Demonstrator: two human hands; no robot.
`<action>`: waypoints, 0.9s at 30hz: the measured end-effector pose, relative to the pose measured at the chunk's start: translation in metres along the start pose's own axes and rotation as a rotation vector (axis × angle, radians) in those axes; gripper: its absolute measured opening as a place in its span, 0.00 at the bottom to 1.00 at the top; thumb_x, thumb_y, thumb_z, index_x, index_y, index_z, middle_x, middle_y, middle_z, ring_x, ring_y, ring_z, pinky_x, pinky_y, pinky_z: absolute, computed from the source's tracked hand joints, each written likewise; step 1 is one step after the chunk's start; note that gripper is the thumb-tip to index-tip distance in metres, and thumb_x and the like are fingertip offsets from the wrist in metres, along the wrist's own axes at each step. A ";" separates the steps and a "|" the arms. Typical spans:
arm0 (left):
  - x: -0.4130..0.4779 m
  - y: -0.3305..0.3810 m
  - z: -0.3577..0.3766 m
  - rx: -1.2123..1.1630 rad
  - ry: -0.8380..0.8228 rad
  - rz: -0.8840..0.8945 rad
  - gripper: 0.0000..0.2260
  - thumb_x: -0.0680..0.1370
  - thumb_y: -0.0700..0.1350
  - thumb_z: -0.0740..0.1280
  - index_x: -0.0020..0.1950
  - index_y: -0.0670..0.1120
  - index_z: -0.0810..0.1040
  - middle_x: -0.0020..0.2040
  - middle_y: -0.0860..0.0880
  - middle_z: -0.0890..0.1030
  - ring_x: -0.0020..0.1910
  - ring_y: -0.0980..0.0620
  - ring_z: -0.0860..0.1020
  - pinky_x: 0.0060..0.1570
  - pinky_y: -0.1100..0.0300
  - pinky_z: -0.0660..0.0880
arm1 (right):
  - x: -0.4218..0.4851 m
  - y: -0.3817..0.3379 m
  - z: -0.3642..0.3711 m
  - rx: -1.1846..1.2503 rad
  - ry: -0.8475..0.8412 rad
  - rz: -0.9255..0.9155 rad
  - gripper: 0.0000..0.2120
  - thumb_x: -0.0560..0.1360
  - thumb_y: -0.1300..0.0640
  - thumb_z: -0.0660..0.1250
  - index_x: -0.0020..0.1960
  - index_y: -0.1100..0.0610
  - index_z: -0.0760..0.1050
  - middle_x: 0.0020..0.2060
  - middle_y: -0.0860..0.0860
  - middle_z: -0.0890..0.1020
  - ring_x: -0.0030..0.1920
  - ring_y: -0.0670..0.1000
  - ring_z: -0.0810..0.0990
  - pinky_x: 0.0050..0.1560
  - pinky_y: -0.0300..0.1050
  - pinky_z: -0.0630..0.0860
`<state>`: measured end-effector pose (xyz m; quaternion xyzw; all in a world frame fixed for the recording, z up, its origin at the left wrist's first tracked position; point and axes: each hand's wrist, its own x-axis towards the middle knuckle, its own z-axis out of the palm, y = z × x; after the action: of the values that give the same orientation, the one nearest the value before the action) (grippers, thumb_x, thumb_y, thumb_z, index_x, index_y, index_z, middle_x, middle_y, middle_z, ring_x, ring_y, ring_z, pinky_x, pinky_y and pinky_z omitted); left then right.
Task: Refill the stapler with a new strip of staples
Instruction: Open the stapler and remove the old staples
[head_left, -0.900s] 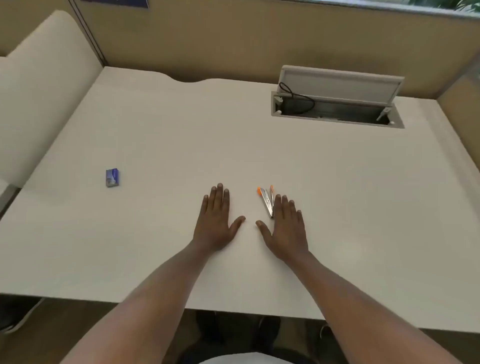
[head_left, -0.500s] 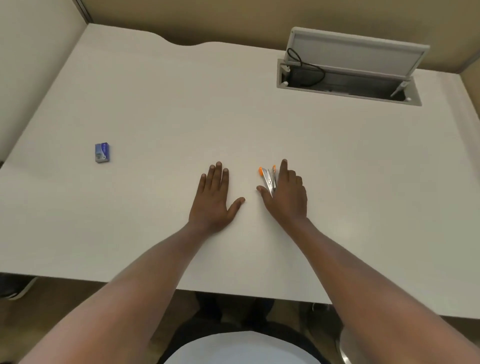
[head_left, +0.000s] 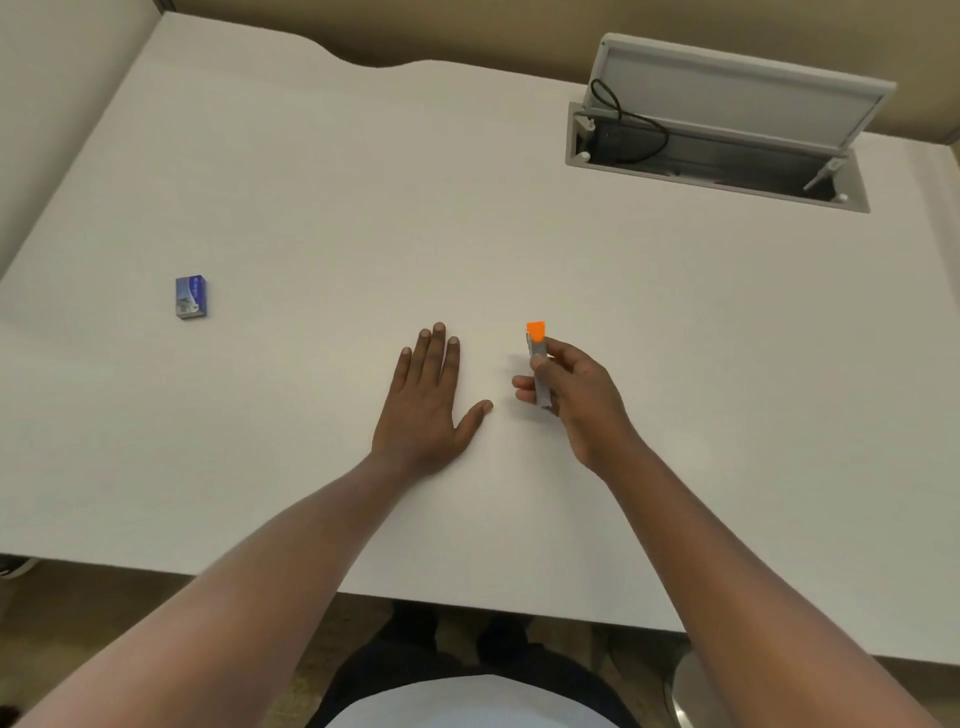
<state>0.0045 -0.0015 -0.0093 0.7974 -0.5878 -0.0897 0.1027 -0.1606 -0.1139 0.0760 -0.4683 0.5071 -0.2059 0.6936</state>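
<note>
- The stapler (head_left: 538, 364), grey with an orange tip, is now up off the worktop (head_left: 311, 208) and pinched in my right hand (head_left: 576, 395); half a second ago it lay flat under my fingertips, so the pick-up is done
- It stands nearly on end in my grip, orange tip pointing to 12 o'clock, fingers closed round its lower body; I cannot tell whether its top is sprung open
- My left hand (head_left: 426, 410) lies flat and spread on the worktop, holding nothing, just at 9 o'clock of the stapler and not touching it, as it did a moment back
- The small blue box (head_left: 191, 296), which I take to be the staples, sits well apart at 9 o'clock, unmoved and unopened as far as I can see
- So the refill has barely begun: I judge the next need is to open the stapler's magazine, then fetch a strip from that box with the free hand
- Farther out at 1 o'clock the cable hatch (head_left: 727, 130) stands with its lid up, a black cord inside
</note>
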 end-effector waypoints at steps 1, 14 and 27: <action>0.000 0.000 0.000 -0.002 0.001 0.000 0.39 0.81 0.66 0.48 0.83 0.40 0.49 0.84 0.41 0.46 0.83 0.44 0.45 0.80 0.45 0.48 | -0.004 -0.003 0.000 0.127 -0.035 0.039 0.14 0.82 0.62 0.63 0.67 0.60 0.75 0.51 0.53 0.80 0.44 0.52 0.84 0.44 0.44 0.81; 0.000 0.000 -0.002 -0.023 0.027 0.011 0.38 0.81 0.65 0.49 0.82 0.40 0.52 0.83 0.40 0.50 0.83 0.43 0.48 0.80 0.44 0.50 | -0.028 -0.021 0.013 0.509 -0.408 0.166 0.25 0.83 0.38 0.54 0.62 0.57 0.76 0.43 0.50 0.80 0.36 0.48 0.76 0.33 0.40 0.71; 0.000 0.000 -0.003 -0.024 0.005 0.009 0.39 0.81 0.67 0.46 0.83 0.41 0.50 0.83 0.41 0.47 0.83 0.44 0.46 0.80 0.44 0.50 | -0.035 -0.016 0.021 0.448 -0.293 0.114 0.18 0.81 0.41 0.59 0.54 0.53 0.79 0.41 0.49 0.81 0.31 0.47 0.74 0.29 0.39 0.66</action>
<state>0.0047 -0.0011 -0.0064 0.7937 -0.5899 -0.0944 0.1143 -0.1524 -0.0853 0.1092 -0.2989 0.3688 -0.2037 0.8562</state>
